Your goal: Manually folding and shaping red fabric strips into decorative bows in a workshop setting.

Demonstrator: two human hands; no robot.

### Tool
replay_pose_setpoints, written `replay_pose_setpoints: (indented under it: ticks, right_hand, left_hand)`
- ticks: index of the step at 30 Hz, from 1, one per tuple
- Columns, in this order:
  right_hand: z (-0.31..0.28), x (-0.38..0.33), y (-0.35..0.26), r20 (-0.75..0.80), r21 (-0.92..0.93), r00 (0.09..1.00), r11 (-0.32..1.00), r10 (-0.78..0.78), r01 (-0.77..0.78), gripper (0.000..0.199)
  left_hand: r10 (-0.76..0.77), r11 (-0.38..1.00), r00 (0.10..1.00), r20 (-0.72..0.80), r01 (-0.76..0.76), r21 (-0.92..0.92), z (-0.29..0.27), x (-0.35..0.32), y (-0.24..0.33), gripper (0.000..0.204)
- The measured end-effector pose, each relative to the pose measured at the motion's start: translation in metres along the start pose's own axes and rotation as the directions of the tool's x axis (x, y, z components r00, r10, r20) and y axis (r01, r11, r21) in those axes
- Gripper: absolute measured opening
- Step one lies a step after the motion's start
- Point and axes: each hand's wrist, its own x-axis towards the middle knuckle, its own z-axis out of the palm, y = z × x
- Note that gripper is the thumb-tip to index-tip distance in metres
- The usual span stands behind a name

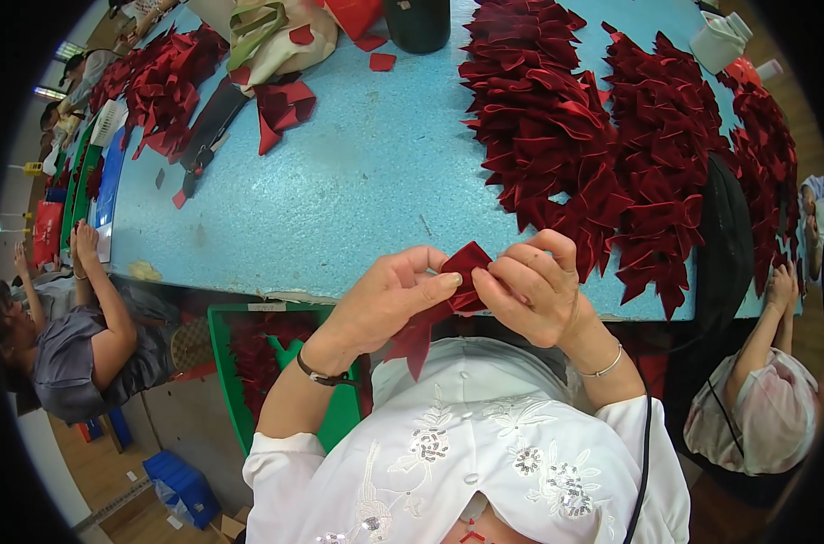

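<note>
Over the near edge of the blue table, I hold a dark red velvet bow between both hands. My left hand pinches its left side with thumb and forefinger, and a pointed red tail hangs below toward my lap. My right hand grips the bow's right side with curled fingers. The fold between the fingertips is partly hidden. Just beyond my right hand, overlapping rows of finished-looking red bows cover the table, with a second column of bows beside them.
The blue table spreads ahead. A green crate with red pieces stands below its edge at left. A black cup, a cloth bag and a black strap lie farther off. Co-workers sit left and right.
</note>
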Motion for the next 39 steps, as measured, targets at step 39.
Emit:
replay_pose_setpoints:
  ticks: [39]
  right_hand:
    - [0.009,0.027,-0.042,0.211,0.562,0.853,0.655,0.477,-0.505,0.009]
  left_hand:
    - [0.091,0.966,0.996,-0.020,-0.083,0.246,-0.008,-0.047,0.017,0.020]
